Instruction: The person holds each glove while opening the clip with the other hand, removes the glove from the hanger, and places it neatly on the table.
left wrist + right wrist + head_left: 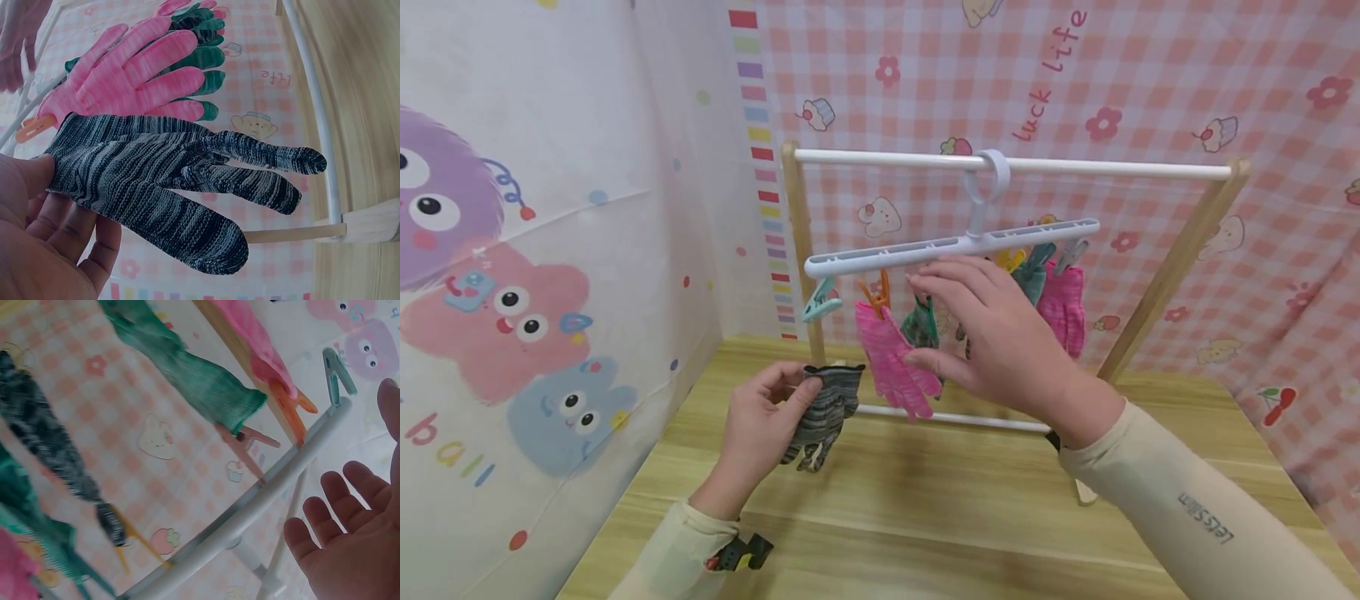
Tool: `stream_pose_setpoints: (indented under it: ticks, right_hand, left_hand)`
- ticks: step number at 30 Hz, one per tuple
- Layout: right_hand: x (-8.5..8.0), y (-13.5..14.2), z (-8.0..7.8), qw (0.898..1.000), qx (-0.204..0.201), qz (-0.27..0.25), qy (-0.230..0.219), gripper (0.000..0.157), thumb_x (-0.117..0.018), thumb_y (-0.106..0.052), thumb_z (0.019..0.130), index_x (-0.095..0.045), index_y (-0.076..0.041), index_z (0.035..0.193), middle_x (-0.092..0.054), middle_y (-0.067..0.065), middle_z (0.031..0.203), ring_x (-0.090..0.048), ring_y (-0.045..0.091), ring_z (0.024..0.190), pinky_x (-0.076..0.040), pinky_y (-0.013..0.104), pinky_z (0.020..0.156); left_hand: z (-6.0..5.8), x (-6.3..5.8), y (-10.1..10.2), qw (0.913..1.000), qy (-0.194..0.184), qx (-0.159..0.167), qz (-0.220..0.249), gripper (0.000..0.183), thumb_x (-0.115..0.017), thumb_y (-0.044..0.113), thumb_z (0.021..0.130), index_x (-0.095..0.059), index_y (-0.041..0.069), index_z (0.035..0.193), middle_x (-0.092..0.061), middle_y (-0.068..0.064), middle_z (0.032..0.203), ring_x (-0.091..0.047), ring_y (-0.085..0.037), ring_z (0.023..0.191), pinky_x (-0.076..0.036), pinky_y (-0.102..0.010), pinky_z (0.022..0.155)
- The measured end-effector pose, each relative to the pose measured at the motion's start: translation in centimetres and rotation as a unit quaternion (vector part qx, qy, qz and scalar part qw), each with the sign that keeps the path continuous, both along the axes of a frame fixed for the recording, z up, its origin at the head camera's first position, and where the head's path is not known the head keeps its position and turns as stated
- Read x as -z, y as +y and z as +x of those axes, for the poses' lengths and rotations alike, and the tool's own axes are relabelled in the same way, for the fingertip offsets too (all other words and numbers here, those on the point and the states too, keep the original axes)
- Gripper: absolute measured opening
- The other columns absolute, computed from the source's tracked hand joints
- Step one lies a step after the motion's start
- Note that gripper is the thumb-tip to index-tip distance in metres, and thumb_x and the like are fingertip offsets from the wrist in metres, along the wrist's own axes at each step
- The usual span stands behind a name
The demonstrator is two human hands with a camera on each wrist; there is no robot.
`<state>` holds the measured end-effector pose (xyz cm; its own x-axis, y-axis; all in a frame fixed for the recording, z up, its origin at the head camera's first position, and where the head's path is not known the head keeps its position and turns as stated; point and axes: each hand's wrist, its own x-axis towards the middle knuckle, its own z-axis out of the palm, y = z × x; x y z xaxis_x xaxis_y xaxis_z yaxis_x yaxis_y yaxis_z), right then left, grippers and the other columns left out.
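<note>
- While the left hand pinches the stripy glove by its cuff in the head view, the right hand is up by the white hanger with nothing in it. The two hands are apart. The mint clip at the left end of the hanger holds nothing. Next to it, a pink glove hangs from an orange clip.
- From the left wrist, the stripy glove is between thumb and fingers, just beside the pink glove. I see no clip on it, so this one is not hung up yet.
- From the right wrist, five gloves hang in a row: the pink glove, a green glove, a dark glove, another green glove and another pink glove. The right hand's fingers are loose and bare. I think most of the hanging is done, with one glove and one clip left.
</note>
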<state>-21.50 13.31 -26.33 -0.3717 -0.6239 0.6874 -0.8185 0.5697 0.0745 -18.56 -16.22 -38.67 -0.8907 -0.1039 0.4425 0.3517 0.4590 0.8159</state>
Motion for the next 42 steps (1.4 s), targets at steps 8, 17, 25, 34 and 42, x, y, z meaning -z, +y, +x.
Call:
stream_pose_setpoints:
  ticks: [8, 17, 25, 34, 42]
  right_hand:
    - [3.1, 3.2, 1.1, 1.0, -0.004, -0.02, -0.009, 0.072, -0.061, -0.06, 0.103, -0.062, 0.0, 0.143, -0.066, 0.017, 0.139, -0.061, 0.037, 0.13, -0.051, 0.056, 0.109]
    - [5.9, 5.5, 1.7, 0.998, 0.021, -0.038, -0.045, 0.076, -0.05, -0.064, 0.106, -0.062, 0.001, 0.142, -0.067, 0.02, 0.139, -0.064, 0.039, 0.127, -0.054, 0.058, 0.104]
    - [8.4, 7.1, 2.7, 0.989, 0.066, -0.04, -0.125, 0.068, -0.087, -0.033, 0.091, -0.06, -0.003, 0.146, -0.065, 0.018, 0.144, -0.063, 0.038, 0.131, -0.054, 0.06, 0.105]
    - [10.6, 8.2, 3.1, 0.981, 0.095, -0.046, -0.164, 0.069, -0.091, -0.027, 0.086, -0.061, -0.003, 0.144, -0.065, 0.016, 0.141, -0.063, 0.034, 0.129, -0.056, 0.056, 0.103]
    - [12.0, 9.0, 3.5, 0.975, 0.111, -0.039, -0.188, 0.07, -0.09, -0.028, 0.088, -0.06, -0.001, 0.144, -0.065, 0.017, 0.142, -0.063, 0.036, 0.131, -0.056, 0.059, 0.102]
  left_hand:
    - [-0.1, 0.2, 0.1, 1.0, -0.006, 0.005, 0.006, 0.016, -0.078, 0.016, 0.099, -0.079, 0.008, 0.112, -0.081, -0.01, 0.098, -0.068, -0.003, 0.079, -0.054, -0.022, 0.064]
    - [0.0, 0.7, -0.1, 0.9999, 0.003, 0.012, 0.004, 0.013, -0.079, 0.015, 0.098, -0.079, 0.008, 0.109, -0.08, -0.009, 0.09, -0.067, -0.003, 0.077, -0.053, -0.023, 0.064]
    - [0.1, 1.1, -0.3, 0.9999, 0.006, 0.005, -0.014, 0.011, -0.079, 0.016, 0.098, -0.08, 0.009, 0.106, -0.078, -0.005, 0.088, -0.064, -0.006, 0.076, -0.055, -0.026, 0.072]
    - [0.6, 1.4, -0.1, 0.9993, -0.031, 0.014, -0.017, 0.012, -0.079, 0.018, 0.098, -0.08, 0.009, 0.106, -0.077, -0.005, 0.088, -0.065, -0.005, 0.078, -0.051, -0.024, 0.066]
    - [0.5, 1.9, 0.3, 0.9982, -0.052, 0.029, -0.009, 0.015, -0.079, 0.018, 0.098, -0.079, 0.007, 0.108, -0.079, -0.007, 0.093, -0.067, -0.005, 0.081, -0.055, -0.023, 0.077]
